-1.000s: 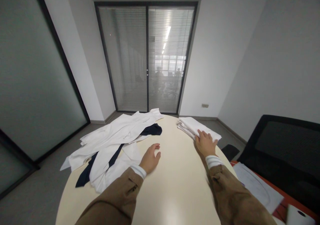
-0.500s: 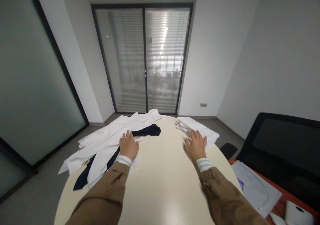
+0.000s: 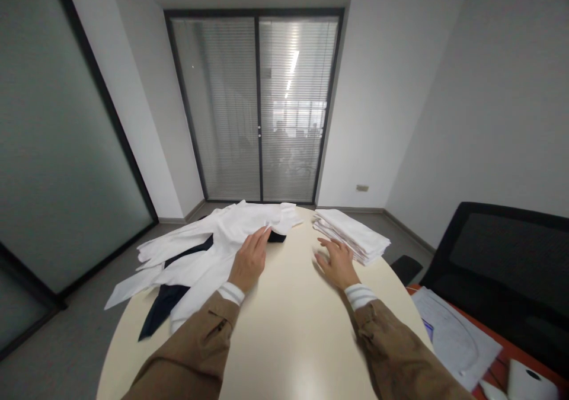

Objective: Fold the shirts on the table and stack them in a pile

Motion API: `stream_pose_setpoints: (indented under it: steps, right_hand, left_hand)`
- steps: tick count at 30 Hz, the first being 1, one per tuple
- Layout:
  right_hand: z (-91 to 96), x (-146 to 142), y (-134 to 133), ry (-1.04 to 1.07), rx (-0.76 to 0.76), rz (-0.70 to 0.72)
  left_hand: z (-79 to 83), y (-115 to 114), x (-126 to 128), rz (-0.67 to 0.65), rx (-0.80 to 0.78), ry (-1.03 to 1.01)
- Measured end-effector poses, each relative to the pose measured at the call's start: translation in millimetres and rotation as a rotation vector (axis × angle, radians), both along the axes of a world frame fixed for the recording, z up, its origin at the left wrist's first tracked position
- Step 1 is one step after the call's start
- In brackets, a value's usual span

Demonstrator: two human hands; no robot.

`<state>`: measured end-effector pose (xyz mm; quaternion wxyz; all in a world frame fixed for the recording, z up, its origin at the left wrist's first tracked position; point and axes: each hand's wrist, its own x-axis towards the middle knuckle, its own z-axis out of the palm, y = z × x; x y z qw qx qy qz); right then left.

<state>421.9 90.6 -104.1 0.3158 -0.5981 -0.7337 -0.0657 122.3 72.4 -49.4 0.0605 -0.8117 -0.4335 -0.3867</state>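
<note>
Round cream table [image 3: 291, 344] with a loose heap of white and navy clothing [image 3: 208, 258] and a folded stack of white cloth [image 3: 351, 236]

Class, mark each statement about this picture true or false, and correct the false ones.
1. The left hand lies on the heap of white garments. True.
2. The right hand rests on top of the folded white stack. False: it is over the round cream table, just short of the stack.
3. A navy garment shows partly beneath the heap of white garments. True.
4. The blinds behind the glass door are fully raised. False: they cover the panes.
5. A black chair back stands right of the table. True.
</note>
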Motion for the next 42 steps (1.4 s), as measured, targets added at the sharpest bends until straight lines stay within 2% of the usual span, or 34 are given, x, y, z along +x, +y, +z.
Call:
stream_pose_setpoints:
  steps: [5, 8, 11, 13, 16, 20, 23, 25, 30, 33, 36, 38, 40, 42]
  right_hand:
    - [6.9, -25, -13, 0.06, -0.17, 0.215]
    - [9.1, -39, -19, 0.116, -0.215, 0.35]
    - [9.3, -45, -20, 0.136, -0.234, 0.457]
    - [8.7, -45, -19, 0.175, -0.244, 0.517]
    - [7.2, -44, -16, 0.337, -0.255, 0.55]
    - [4.1, -45, -15, 0.503, -0.253, 0.558]
    - [3.0, -47, -15, 0.556, -0.249, 0.561]
    - [3.3, -48, -15, 0.589, -0.252, 0.565]
    - [1.8, -50, -12, 0.748, -0.269, 0.582]
    - [-2.0, -51, -7, 0.957, -0.322, 0.562]
    - [-5.1, -51, -1, 1.217, -0.374, 0.51]
    - [-5.3, -50, 1, 1.374, -0.357, 0.463]
    - [-3.4, -49, 4, 1.518, -0.3, 0.445]
    - [0.8, -47, 5, 1.654, -0.197, 0.459]
  left_hand:
    - [8.4, -27, 31, -0.185, -0.285, 0.079]
    - [6.8, -41, 45, -0.297, -0.332, 0.027]
    - [4.1, -49, 51, -0.477, -0.401, 0.017]
    - [3.6, -50, 52, -0.509, -0.449, 0.038]
    - [5.5, -46, 46, -0.353, -0.417, 0.049]
    - [9.0, -35, 28, 0.097, -0.261, 0.159]
    - [9.9, -26, 9, 0.426, -0.354, 0.254]
    - [10.3, -20, -4, 0.513, -0.465, 0.311]
    - [16.0, -12, -20, 0.549, -0.536, 0.339]
    - [25.4, -13, -15, 0.483, -0.505, 0.255]
    - [37.0, -13, -7, 0.286, -0.31, -0.006]
    - [44.5, -13, -3, 0.145, -0.155, -0.225]
    - [51.9, -15, -2, 0.098, -0.036, -0.416]
    - [59.2, -18, -4, 0.132, 0.054, -0.536]
